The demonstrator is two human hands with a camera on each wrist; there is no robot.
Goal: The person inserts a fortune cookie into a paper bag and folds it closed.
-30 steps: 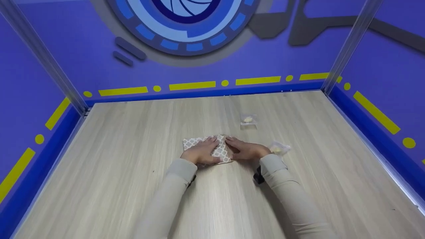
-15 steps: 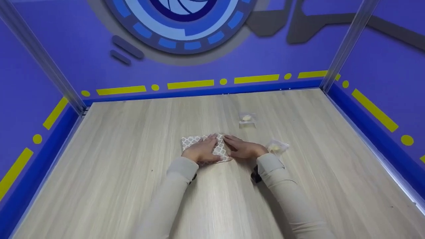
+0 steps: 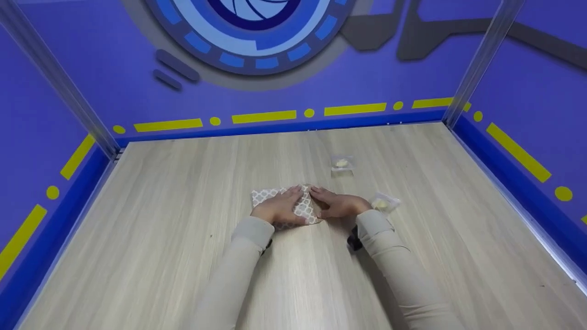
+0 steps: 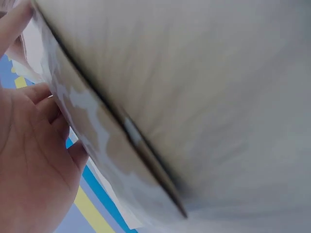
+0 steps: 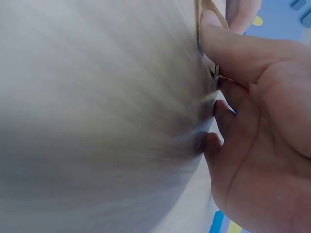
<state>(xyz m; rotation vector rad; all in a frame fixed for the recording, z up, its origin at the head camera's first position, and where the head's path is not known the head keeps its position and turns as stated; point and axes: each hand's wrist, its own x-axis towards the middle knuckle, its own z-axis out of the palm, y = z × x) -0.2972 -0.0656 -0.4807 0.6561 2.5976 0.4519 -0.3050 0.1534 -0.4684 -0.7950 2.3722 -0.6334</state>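
Observation:
A flat, patterned paper piece (image 3: 264,195), white with grey-beige lattice shapes, lies on the table. At its right end a plain brown folded part (image 3: 317,207) shows. My left hand (image 3: 280,208) rests across the patterned face, fingers stretched forward and thumb spread toward the near edge. My right hand (image 3: 343,205) touches the brown end with fingertips and thumb apart. In the left wrist view the patterned paper (image 4: 92,121) stands edge-on beside the left palm (image 4: 34,160). In the right wrist view the right thumb (image 5: 228,46) lies against a brown edge. Much of the paper's middle is hidden.
Two small clear bags with pale contents lie on the wood-grain table (image 3: 160,220): one bag (image 3: 342,165) farther back, another bag (image 3: 384,203) just right of my right wrist. Blue-purple panels (image 3: 257,103) enclose the back and sides.
Both hands stay on the paper with only slight shifts of the fingers. The view has tilted a little; the clear bags have not moved.

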